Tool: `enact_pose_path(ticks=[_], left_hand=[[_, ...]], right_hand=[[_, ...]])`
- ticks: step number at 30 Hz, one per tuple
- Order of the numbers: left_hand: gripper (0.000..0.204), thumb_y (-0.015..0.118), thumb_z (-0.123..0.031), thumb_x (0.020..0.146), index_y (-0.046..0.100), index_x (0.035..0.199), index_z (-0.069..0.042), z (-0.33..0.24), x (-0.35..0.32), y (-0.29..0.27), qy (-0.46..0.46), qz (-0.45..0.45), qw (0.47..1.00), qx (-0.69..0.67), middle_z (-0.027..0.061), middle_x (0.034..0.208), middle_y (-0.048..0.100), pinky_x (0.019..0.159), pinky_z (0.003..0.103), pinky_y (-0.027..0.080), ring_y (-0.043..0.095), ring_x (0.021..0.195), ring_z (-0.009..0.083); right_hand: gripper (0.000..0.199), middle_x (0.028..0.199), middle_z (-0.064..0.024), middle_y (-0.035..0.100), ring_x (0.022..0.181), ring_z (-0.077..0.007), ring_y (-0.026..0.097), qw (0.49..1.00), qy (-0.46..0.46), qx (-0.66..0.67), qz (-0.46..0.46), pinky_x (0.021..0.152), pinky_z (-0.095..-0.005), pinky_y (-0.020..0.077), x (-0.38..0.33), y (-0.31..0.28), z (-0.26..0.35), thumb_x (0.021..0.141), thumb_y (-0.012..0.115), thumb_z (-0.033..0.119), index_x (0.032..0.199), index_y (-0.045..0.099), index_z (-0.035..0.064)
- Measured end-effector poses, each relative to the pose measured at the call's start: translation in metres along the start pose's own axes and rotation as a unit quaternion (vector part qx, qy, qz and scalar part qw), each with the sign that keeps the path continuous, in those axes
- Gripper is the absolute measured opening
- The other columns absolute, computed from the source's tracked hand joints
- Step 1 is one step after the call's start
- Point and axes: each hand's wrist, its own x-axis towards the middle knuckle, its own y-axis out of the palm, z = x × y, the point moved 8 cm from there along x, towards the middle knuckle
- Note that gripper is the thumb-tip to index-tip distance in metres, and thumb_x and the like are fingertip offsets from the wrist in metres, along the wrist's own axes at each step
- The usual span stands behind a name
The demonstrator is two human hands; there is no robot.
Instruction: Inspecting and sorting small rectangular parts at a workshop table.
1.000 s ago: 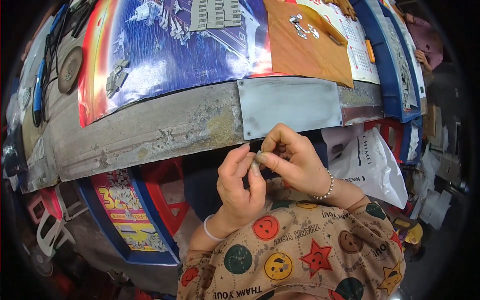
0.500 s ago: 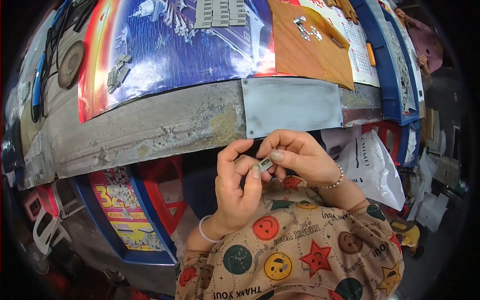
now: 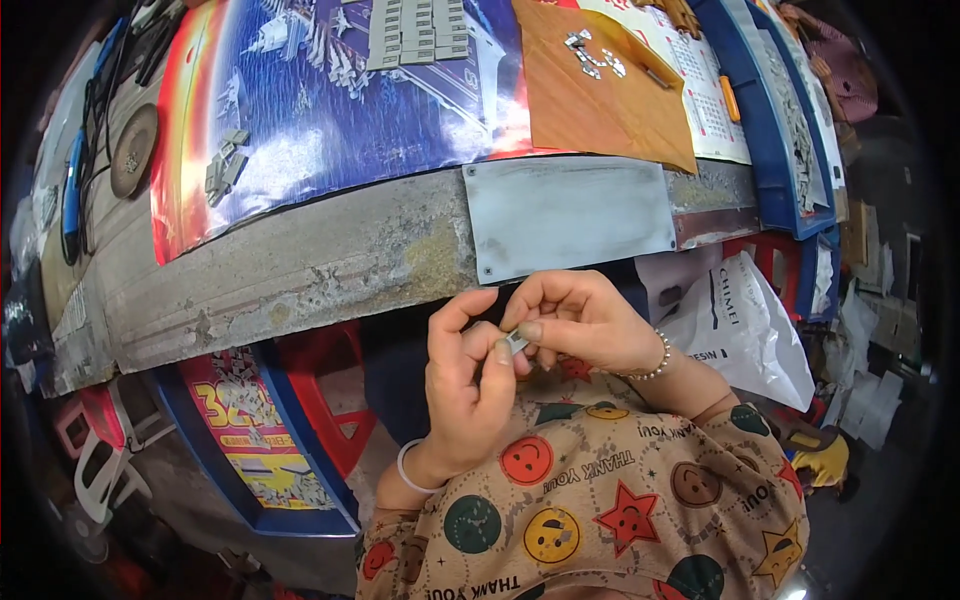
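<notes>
Just off the table's near edge, my left hand (image 3: 468,375) and my right hand (image 3: 590,325) pinch one small grey rectangular plastic part (image 3: 517,342) between them. The left thumb presses its near end, and the right thumb lies over its far end, partly hiding it. A dark slot shows on its face. Beyond the hands, a pale metal plate (image 3: 570,220) is fixed along the table edge. Similar grey parts lie in a loose pile (image 3: 226,168) on the poster at left, while others stand in neat rows (image 3: 418,32) at the back.
Shiny metal bits (image 3: 590,55) lie on brown paper (image 3: 600,120). A blue bin (image 3: 770,150) stands at right. Another blue bin (image 3: 300,524) with small parts sits below the table at left. A round dish (image 3: 132,150) and blue tool (image 3: 72,190) lie far left. A white bag (image 3: 750,340) hangs right.
The grey part has turned in my fingers, and my right thumb now covers more of it. The view has shifted slightly, so the table things appear a little further left.
</notes>
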Motion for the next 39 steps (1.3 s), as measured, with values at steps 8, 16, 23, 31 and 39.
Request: enact_pose_path(ticks=[8,16,23,31,39], left_hand=[[0.041,0.043,0.002,0.093,0.028,0.131,0.003,0.007,0.001,0.007,-0.111,0.042,0.986,-0.119,0.0028,0.075,0.056,0.068,0.018,0.043,0.052,0.070,0.0062],[0.040,0.043,0.002,0.094,0.028,0.131,0.002,0.009,0.003,0.017,-0.130,0.060,0.986,-0.080,0.0024,0.074,0.056,0.066,0.017,0.041,0.051,0.068,0.0052],[0.038,0.044,0.001,0.094,0.032,0.130,0.003,0.009,0.008,0.020,-0.125,0.070,0.987,-0.065,0.0035,0.076,0.058,0.068,0.018,0.043,0.053,0.070,0.0066],[0.029,0.066,0.004,0.078,0.058,0.106,0.003,-0.033,0.015,0.015,0.070,0.059,0.966,0.240,0.0140,0.090,0.063,0.071,0.030,0.049,0.063,0.081,0.0232],[0.030,0.070,0.004,0.071,0.060,0.099,0.001,-0.053,0.023,0.012,0.184,0.082,0.914,0.353,0.0148,0.089,0.063,0.073,0.038,0.050,0.062,0.083,0.0319]], right_hand=[[0.023,0.096,-0.0038,0.058,0.083,-0.0051,0.056,0.992,-0.046,0.100,0.055,0.071,-0.0202,0.0476,-0.011,0.002,-0.002,0.086,0.057,-0.003,0.110,0.055,-0.0029],[0.021,0.089,-0.0027,0.056,0.077,-0.0064,0.054,0.992,-0.108,-0.064,0.026,0.068,-0.0216,0.0471,-0.017,-0.018,-0.001,0.083,0.065,-0.001,0.103,0.058,-0.0026],[0.019,0.082,-0.0062,0.057,0.070,-0.0121,0.056,0.955,-0.211,-0.208,-0.013,0.063,-0.0248,0.0472,-0.023,-0.024,0.018,0.081,0.070,0.006,0.096,0.061,-0.0020],[0.018,0.083,-0.0058,0.059,0.072,-0.0127,0.057,0.948,-0.233,-0.214,-0.042,0.064,-0.0248,0.0467,-0.028,-0.027,0.032,0.081,0.070,0.006,0.096,0.062,-0.0004],[0.018,0.084,-0.0065,0.058,0.073,-0.0133,0.058,0.930,-0.257,-0.263,-0.021,0.065,-0.0255,0.0481,-0.022,-0.016,0.043,0.083,0.066,0.007,0.099,0.060,0.0000]])
